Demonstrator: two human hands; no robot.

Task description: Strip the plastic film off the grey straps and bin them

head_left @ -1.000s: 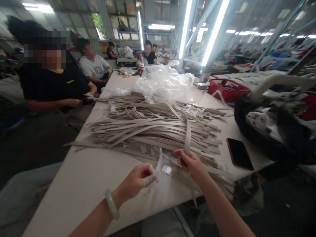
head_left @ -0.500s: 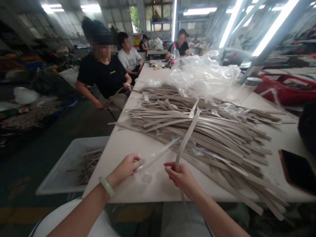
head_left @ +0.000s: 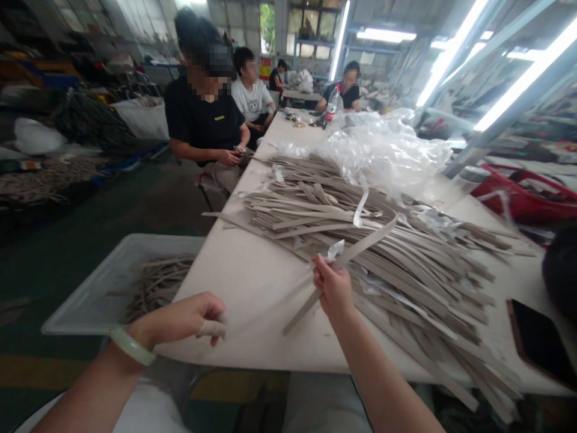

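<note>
My right hand (head_left: 332, 282) is closed around a flat beige strap (head_left: 367, 240), whose short end points down left over the table and whose other end curves back over the pile. A crumpled bit of clear plastic (head_left: 334, 250) shows at its fingertips. My left hand (head_left: 198, 319), with a wrapped finger and a pale green bangle on the wrist, hovers over the table's near left edge. Its fingers are curled and blurred, and whether they hold anything is unclear. The large pile of beige straps (head_left: 406, 258) lies beyond and right of my right hand.
A white bin (head_left: 81, 307) with straps stands left of the table (head_left: 252, 264). Crumpled clear plastic (head_left: 383, 144), a bottle (head_left: 332, 105), a red basket (head_left: 532, 192) and a phone (head_left: 541, 337) surround the pile. A person in black (head_left: 205, 120) sits at the left side.
My left hand has moved left and toward me, away from the clear plastic strip. My right hand has risen, tilting the strap across the pile. The person in black has brought both hands together.
</note>
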